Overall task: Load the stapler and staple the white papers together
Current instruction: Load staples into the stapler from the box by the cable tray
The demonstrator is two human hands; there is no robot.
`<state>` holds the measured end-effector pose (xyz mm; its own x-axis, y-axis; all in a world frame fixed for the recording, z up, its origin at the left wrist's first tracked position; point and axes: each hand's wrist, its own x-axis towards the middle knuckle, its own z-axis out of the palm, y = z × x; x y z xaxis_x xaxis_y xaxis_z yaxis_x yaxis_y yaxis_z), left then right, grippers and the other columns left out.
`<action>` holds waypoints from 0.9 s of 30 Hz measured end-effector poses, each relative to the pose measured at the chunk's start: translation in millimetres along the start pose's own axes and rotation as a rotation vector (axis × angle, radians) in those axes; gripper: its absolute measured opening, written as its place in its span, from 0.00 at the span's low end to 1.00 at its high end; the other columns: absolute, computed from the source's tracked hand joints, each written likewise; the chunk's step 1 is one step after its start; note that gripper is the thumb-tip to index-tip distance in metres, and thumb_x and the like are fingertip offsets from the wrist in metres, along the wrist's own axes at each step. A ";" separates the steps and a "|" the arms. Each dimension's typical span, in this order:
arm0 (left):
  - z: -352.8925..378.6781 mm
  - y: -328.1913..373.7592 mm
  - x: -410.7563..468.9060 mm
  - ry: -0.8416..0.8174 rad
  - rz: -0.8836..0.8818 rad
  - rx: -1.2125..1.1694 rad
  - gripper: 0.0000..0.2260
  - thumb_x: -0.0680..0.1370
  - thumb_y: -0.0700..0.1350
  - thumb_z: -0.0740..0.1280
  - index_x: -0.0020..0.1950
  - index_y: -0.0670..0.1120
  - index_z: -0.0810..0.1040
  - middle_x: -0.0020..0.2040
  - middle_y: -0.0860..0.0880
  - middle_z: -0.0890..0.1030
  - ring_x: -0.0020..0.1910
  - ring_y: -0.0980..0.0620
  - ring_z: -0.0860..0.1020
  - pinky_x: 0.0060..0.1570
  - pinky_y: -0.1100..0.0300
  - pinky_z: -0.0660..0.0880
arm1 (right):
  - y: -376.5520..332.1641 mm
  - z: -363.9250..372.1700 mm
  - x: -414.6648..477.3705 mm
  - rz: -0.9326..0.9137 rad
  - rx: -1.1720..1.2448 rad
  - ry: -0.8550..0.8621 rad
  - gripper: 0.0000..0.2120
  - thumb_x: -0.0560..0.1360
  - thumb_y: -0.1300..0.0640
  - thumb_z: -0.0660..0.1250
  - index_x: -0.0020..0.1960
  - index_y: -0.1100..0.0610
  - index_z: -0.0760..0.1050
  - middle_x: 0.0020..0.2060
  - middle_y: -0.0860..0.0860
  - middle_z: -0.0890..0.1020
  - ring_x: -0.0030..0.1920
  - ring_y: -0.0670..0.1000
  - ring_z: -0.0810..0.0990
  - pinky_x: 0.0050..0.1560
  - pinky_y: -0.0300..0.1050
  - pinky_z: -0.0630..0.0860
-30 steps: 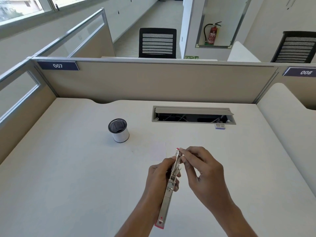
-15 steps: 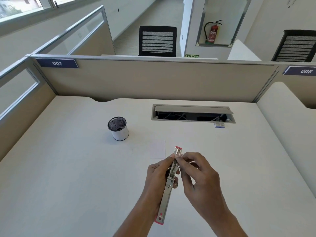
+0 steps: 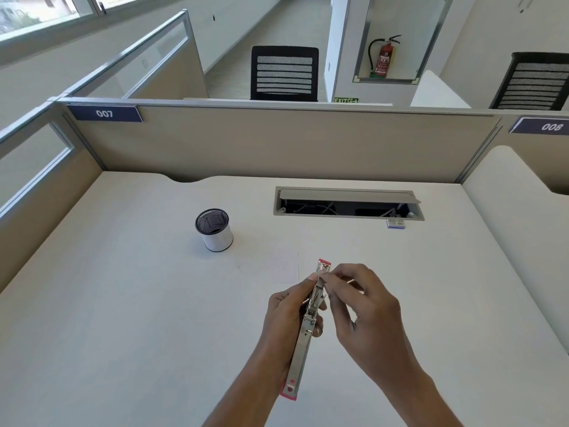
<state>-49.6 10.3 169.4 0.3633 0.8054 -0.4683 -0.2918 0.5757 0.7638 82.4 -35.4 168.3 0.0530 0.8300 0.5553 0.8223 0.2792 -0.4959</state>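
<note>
Head-worn camera looks forward and down, close over the desk.

Desk, front to rear:
- Stapler held above the desk in left hand; right hand pinches its far end.
- Paper on the desk, just behind the hands.
- Cup left of the paper, farther back.
- Slot at rear right; box before its right end.
- Partition behind; 2 chairs beyond.

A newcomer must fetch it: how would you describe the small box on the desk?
On the desk, find the long cable slot. Just before its right end lies the small box. It is flat, pale with a blue edge, unlike the round mesh cup far left.
</note>
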 end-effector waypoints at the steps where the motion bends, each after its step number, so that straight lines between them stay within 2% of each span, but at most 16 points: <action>1: -0.8 0.1 0.2 0.001 0.000 0.003 0.15 0.71 0.53 0.73 0.41 0.40 0.83 0.32 0.45 0.76 0.24 0.49 0.70 0.26 0.61 0.67 | -1.0 0.7 -2.5 -0.012 -0.006 -0.008 0.15 0.76 0.68 0.69 0.61 0.59 0.83 0.51 0.52 0.80 0.47 0.50 0.81 0.47 0.41 0.80; 6: -4.3 -1.0 0.2 0.022 -0.008 -0.007 0.15 0.77 0.51 0.71 0.47 0.37 0.84 0.34 0.43 0.76 0.25 0.50 0.71 0.26 0.61 0.67 | -5.1 4.7 -10.3 -0.041 -0.025 -0.017 0.17 0.74 0.71 0.70 0.62 0.61 0.82 0.52 0.54 0.81 0.48 0.53 0.82 0.49 0.42 0.80; 11: -3.3 -1.6 -0.7 0.042 -0.025 0.015 0.17 0.78 0.51 0.71 0.48 0.35 0.85 0.43 0.36 0.78 0.26 0.49 0.71 0.27 0.60 0.68 | -5.9 3.7 -14.9 -0.061 -0.024 -0.027 0.17 0.74 0.69 0.67 0.62 0.62 0.82 0.52 0.54 0.81 0.47 0.53 0.83 0.47 0.45 0.82; 13: -1.8 -1.0 -1.2 0.047 -0.027 0.015 0.16 0.78 0.50 0.71 0.47 0.35 0.85 0.42 0.37 0.77 0.25 0.49 0.70 0.27 0.61 0.67 | -5.1 3.4 -16.5 -0.071 -0.048 -0.036 0.17 0.74 0.69 0.67 0.62 0.63 0.82 0.53 0.54 0.81 0.47 0.53 0.83 0.46 0.46 0.82; 17: 1.1 0.6 -3.8 0.044 -0.028 0.011 0.12 0.78 0.46 0.68 0.41 0.42 0.87 0.33 0.44 0.74 0.24 0.50 0.69 0.27 0.61 0.66 | -4.1 3.6 -19.0 -0.103 -0.117 -0.029 0.15 0.76 0.67 0.65 0.61 0.63 0.82 0.53 0.55 0.82 0.48 0.54 0.83 0.47 0.46 0.83; 19: 0.6 0.7 -3.9 0.045 -0.026 0.014 0.12 0.77 0.45 0.66 0.42 0.42 0.88 0.33 0.45 0.74 0.25 0.50 0.69 0.28 0.60 0.66 | -5.9 3.2 -19.1 -0.119 -0.140 -0.027 0.15 0.78 0.65 0.63 0.61 0.63 0.82 0.53 0.55 0.83 0.49 0.54 0.83 0.47 0.46 0.83; 22: -1.6 -0.6 -3.0 0.053 -0.026 -0.006 0.14 0.77 0.43 0.63 0.40 0.41 0.87 0.32 0.46 0.75 0.25 0.50 0.70 0.29 0.59 0.65 | -5.7 3.4 -17.2 -0.148 -0.148 -0.037 0.15 0.76 0.67 0.65 0.61 0.62 0.82 0.53 0.55 0.83 0.49 0.54 0.84 0.47 0.46 0.83; 24: -3.3 -0.7 -3.4 0.036 -0.030 -0.021 0.14 0.77 0.42 0.62 0.38 0.41 0.85 0.32 0.45 0.75 0.25 0.50 0.70 0.29 0.59 0.65 | -6.5 4.2 -16.0 -0.082 -0.056 -0.018 0.16 0.76 0.69 0.67 0.61 0.60 0.83 0.53 0.52 0.83 0.50 0.51 0.84 0.49 0.43 0.82; 25: -4.2 -1.0 -3.3 0.026 -0.030 -0.026 0.14 0.77 0.42 0.63 0.37 0.42 0.85 0.33 0.45 0.75 0.25 0.50 0.70 0.29 0.59 0.65 | -9.2 4.0 -14.8 0.021 0.061 0.020 0.15 0.76 0.69 0.69 0.60 0.58 0.83 0.53 0.50 0.84 0.50 0.48 0.84 0.50 0.41 0.81; 27: -7.1 -0.8 -2.6 0.007 -0.021 -0.011 0.11 0.75 0.45 0.65 0.37 0.42 0.85 0.34 0.45 0.76 0.25 0.50 0.71 0.31 0.58 0.64 | -16.5 2.6 -9.6 0.357 0.394 0.099 0.14 0.77 0.69 0.70 0.57 0.55 0.84 0.50 0.47 0.86 0.49 0.48 0.86 0.51 0.41 0.82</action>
<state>-56.6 8.8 166.9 0.3631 0.7944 -0.4870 -0.2941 0.5936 0.7491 66.9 -46.7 169.5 0.3589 0.8624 0.3571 0.4696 0.1638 -0.8676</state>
